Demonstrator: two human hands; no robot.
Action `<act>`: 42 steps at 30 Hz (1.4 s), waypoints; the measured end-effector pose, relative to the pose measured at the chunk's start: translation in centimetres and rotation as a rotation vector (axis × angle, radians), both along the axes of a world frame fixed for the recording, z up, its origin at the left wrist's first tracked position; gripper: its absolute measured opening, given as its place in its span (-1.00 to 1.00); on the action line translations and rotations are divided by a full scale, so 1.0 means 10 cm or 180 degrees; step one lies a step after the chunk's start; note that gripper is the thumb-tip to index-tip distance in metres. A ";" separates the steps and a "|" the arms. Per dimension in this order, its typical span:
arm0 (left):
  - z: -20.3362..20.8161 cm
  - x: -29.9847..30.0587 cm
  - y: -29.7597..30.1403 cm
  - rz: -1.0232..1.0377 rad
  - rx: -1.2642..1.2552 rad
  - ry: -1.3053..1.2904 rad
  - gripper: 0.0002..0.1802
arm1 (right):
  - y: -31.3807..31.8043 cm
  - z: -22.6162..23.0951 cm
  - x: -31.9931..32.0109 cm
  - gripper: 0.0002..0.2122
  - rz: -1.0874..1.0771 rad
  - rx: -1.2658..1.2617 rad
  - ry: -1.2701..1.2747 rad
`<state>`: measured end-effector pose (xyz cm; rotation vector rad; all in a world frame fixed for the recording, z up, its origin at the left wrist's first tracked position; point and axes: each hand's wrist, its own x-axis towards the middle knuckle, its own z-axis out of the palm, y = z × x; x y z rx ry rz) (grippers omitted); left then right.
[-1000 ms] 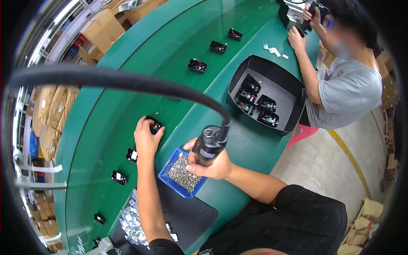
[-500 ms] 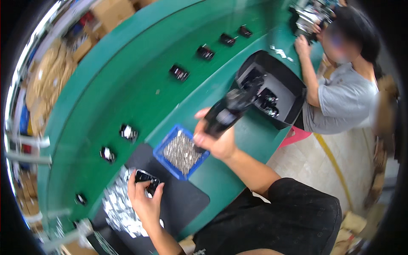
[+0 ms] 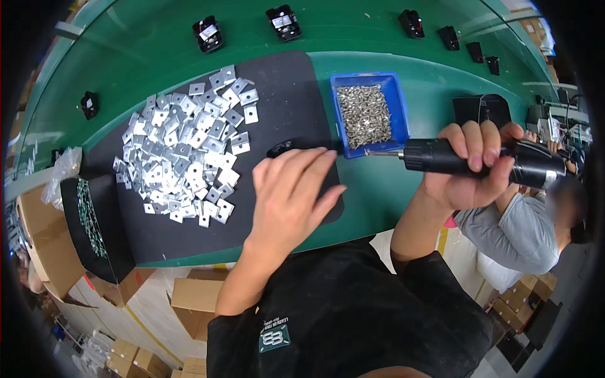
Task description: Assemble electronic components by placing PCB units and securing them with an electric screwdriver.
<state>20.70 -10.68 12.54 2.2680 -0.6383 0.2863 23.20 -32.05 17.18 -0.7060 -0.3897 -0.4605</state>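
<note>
One clasped electric screwdriver [image 3: 435, 155] is filling my right hand [image 3: 469, 169], likely for control; left hand [image 3: 288, 198] half-hiding a casing [image 3: 281, 148], grip unclear.

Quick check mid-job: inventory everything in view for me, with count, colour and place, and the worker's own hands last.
worktop: one, green, beneath the mat
mat: one, dark grey, centre-left
metal plates: many, silver, heaped on the mat
housings: at least seven, black, along the far side
dark part: one, black, on the mat, partly hidden
tray: one, blue, right of the mat
screws: many, silver, in the tray
screwdriver: one, black, right
circuit boards: uncounted, green, left, in a black box
cardboard boxes: several, brown, lower left and right
co-worker: one, grey top, right
left hand: one, bare, at the dark part
right hand: one, bare, gripping the screwdriver
</note>
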 end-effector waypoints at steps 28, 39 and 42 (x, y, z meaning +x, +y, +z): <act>-0.11 0.51 -0.59 -0.0347 -0.0190 -0.0459 -0.80 | -0.17 0.17 -0.13 -0.74 -0.0876 -0.0374 -0.0178; -0.14 0.56 -0.69 -0.0117 0.0261 -0.0655 -0.73 | -0.18 0.18 -0.10 -0.75 -0.0670 -0.0484 -0.0243; -0.13 0.55 -0.65 -0.0226 0.0151 -0.0758 -0.77 | -0.21 0.20 -0.12 -0.76 -0.0614 -0.0503 -0.0253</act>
